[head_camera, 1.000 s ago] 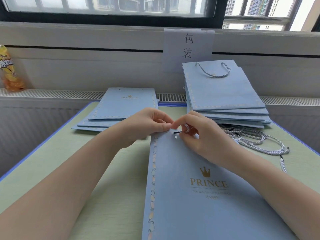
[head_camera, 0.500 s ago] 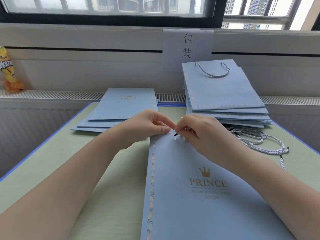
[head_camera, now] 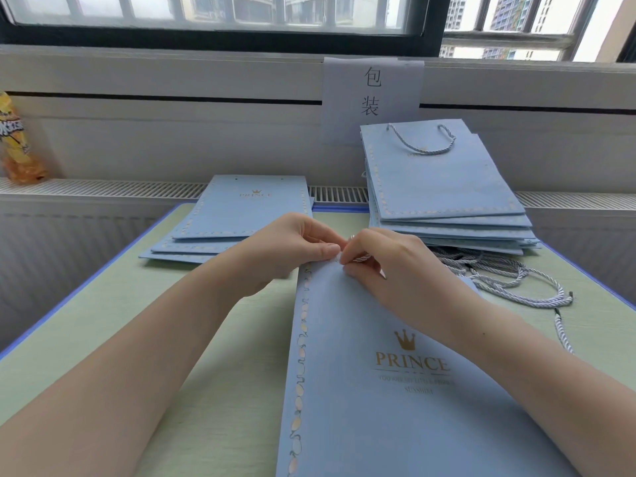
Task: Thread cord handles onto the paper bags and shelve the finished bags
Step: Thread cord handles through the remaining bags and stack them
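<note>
Lying flat: paper bag [head_camera: 395, 390] | green table [head_camera: 213, 407] | window [head_camera: 213, 12] behind

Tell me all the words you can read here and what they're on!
"PRINCE" under a gold crown: on the blue paper bag the hands are working on.
Two smaller lines under it: too blurred to read for sure.
"PRINCE": on the top bag of the left stack, small.
"包装": on the white paper sign below the window.
Yellow snack bag on the left ledge: lettering too blurred to read.
</note>
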The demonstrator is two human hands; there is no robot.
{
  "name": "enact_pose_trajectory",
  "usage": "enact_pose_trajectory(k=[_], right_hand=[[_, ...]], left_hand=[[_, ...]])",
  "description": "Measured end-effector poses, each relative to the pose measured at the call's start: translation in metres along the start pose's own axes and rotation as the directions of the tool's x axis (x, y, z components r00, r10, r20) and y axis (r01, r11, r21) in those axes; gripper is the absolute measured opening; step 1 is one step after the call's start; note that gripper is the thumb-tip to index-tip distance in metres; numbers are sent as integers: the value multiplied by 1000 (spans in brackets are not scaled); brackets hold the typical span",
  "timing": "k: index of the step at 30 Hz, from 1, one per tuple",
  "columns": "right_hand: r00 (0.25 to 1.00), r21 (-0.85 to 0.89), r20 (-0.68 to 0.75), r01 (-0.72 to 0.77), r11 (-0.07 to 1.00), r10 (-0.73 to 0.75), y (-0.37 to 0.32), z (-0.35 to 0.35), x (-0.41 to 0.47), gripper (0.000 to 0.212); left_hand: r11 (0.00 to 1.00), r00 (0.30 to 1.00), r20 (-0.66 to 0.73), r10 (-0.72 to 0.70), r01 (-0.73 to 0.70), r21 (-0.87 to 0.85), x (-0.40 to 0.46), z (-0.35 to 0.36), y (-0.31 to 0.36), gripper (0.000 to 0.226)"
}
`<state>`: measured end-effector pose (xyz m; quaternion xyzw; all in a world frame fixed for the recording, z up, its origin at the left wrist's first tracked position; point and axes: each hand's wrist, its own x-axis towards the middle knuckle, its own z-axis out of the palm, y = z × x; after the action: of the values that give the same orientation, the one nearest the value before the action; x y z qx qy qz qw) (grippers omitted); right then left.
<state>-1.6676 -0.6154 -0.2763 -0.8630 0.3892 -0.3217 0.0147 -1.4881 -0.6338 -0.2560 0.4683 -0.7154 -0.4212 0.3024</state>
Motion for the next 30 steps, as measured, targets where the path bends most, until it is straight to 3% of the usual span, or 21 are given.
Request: enact_pose_trajectory(k=[6,11,16,20,25,30], right_hand=[[997,103,35,-73,992,69,1,-2,1,12],[962,237,46,-271,933,268,1,-2,1,14],[876,294,185,-483,825,446,5,-15,3,29],[883,367,205,-469,803,422,-2,-19,4,14],[897,345,224,-438,830,380,-7,-16,3,14],[912,338,232,-402,851,338,-5,-17,2,15]], left_hand=[[1000,1000,-2,-6,6,-5,0,1,1,19],[997,999,-37,24,-26,-79,1,0,3,17],[979,995,-79,61,-75,-190,0,0,7,16],[971,997,-82,4,-23,-237,0,2,8,27],[998,998,29,-55,55,23,-2,7,9,33],[991,997,64,-48,55,-123,-2,9,7,29]])
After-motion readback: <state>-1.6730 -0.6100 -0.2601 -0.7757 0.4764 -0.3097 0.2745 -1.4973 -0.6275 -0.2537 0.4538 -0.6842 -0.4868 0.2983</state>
